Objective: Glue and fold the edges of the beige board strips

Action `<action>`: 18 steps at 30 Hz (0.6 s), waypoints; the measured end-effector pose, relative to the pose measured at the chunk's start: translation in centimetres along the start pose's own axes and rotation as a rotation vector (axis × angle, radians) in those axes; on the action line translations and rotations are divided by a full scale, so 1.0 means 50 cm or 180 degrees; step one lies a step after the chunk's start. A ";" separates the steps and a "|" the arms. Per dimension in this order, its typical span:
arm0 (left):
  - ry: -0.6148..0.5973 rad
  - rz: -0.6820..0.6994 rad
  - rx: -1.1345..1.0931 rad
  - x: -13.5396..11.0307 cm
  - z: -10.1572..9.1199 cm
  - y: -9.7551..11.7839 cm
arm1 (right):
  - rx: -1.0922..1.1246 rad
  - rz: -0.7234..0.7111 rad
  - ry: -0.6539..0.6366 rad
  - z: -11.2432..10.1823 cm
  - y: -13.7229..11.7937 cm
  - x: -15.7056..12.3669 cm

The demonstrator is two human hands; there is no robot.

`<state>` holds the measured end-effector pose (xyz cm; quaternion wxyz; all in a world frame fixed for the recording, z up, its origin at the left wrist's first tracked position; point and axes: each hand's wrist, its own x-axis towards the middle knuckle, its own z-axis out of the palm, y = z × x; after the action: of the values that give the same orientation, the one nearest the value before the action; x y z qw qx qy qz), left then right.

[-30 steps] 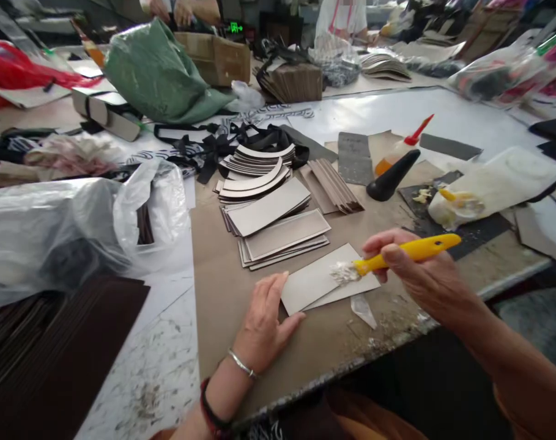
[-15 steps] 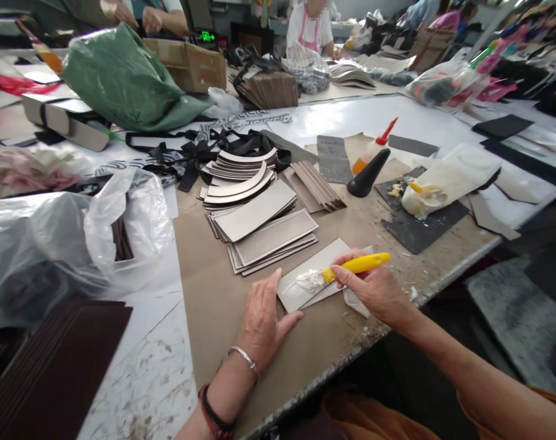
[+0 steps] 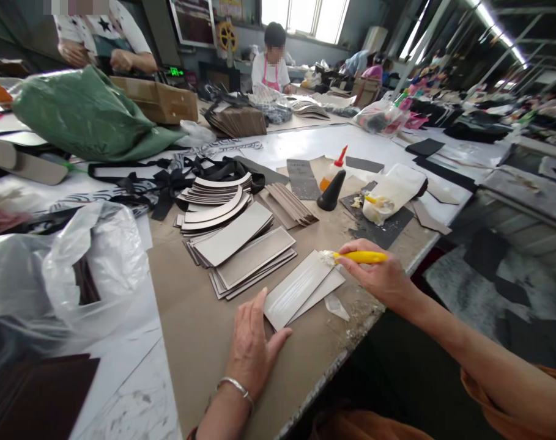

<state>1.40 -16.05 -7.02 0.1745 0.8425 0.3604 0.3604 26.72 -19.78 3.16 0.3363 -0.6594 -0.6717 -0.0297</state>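
Note:
My right hand (image 3: pixel 374 272) grips a yellow-handled brush (image 3: pixel 361 256), its whitish, paste-covered bristles touching the far end of a pale rectangular panel (image 3: pixel 296 290). Wet, glossy streaks run along that panel. A second pale panel (image 3: pixel 321 296) lies partly under it, at an angle. My left hand (image 3: pixel 252 336) rests open at the near left end of the top panel, thumb and fingers spread around its corner. Just beyond lie stacked rectangular panels (image 3: pixel 257 256) and a pile of curved strips (image 3: pixel 213 211).
A black cone (image 3: pixel 331 192) stands before a glue bottle (image 3: pixel 333 171) with a red nozzle. To the right, a cut white container (image 3: pixel 392 192) holds paste. Clear plastic bags (image 3: pixel 98 263) and dark brown sheets (image 3: pixel 39 397) lie left. Across the table are a green bag (image 3: pixel 89 113) and two people.
The brush has moved along the panel from its middle to its far right end, leaving glossy streaks. My left hand stays at the near corner. The camera view has tilted up and turned right.

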 end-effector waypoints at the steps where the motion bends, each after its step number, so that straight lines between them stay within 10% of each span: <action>1: 0.0008 -0.0009 -0.0005 -0.001 0.001 0.000 | -0.0045 -0.0228 -0.0042 0.002 -0.004 -0.002; 9: 0.0043 0.0056 -0.0070 -0.008 0.005 -0.003 | -0.0496 -0.1549 -0.0787 0.067 -0.076 -0.063; 18: 0.0091 0.0075 -0.0091 -0.005 0.007 -0.003 | -0.0202 -0.1364 -0.0650 0.031 -0.080 -0.066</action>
<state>1.48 -16.17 -7.48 0.1771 0.8388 0.3477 0.3796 22.15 -22.38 1.97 0.2317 -0.5116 -0.8256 -0.0546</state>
